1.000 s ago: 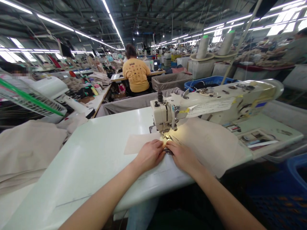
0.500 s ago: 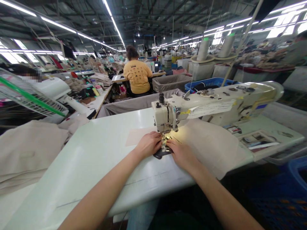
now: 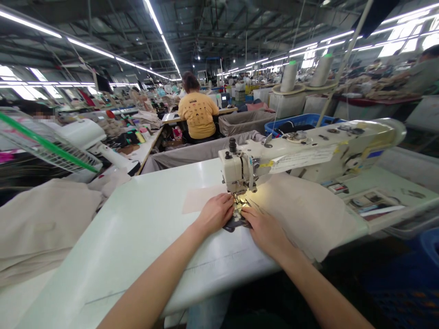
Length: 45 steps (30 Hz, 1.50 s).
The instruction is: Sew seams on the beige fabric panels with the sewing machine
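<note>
A white sewing machine (image 3: 236, 167) stands on the pale green table, its lamp lighting the needle area. Just left of the needle is my left hand (image 3: 216, 212), fingers bent and close together at the edge of beige fabric. My right hand (image 3: 265, 228) lies right of the needle, its fingertips pressed together near the metal plate. What either hand pinches is too small to make out. A large beige fabric piece (image 3: 305, 210) spreads under the machine arm to the right. Behind my left hand a flat beige piece (image 3: 197, 200) shows on the table.
Folded beige fabric (image 3: 44, 224) lies at the left, near a white fan (image 3: 82, 135). Right of the machine is a small tool tray (image 3: 373, 203). A person in a yellow shirt (image 3: 198, 114) sits ahead, beyond a grey cloth-lined bin (image 3: 192, 153).
The whole view has shifted slightly, so the table and machine appear a little lower and further right. Both hands remain beside the needle with little visible change.
</note>
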Each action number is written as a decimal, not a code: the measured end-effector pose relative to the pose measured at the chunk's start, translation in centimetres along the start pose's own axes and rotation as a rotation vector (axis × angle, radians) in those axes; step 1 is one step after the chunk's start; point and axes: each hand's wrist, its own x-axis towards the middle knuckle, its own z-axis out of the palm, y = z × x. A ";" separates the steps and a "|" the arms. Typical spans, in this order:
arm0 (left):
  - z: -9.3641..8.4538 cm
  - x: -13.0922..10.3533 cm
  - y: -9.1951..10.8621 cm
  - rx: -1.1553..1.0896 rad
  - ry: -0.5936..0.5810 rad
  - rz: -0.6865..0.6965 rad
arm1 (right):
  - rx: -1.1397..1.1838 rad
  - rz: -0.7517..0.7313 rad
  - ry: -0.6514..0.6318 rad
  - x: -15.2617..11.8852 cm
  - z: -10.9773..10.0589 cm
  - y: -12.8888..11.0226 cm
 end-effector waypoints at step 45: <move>-1.7 -1.1 3.8 0.060 -0.164 -0.123 | 0.007 0.016 0.049 -1.5 -0.3 -1.2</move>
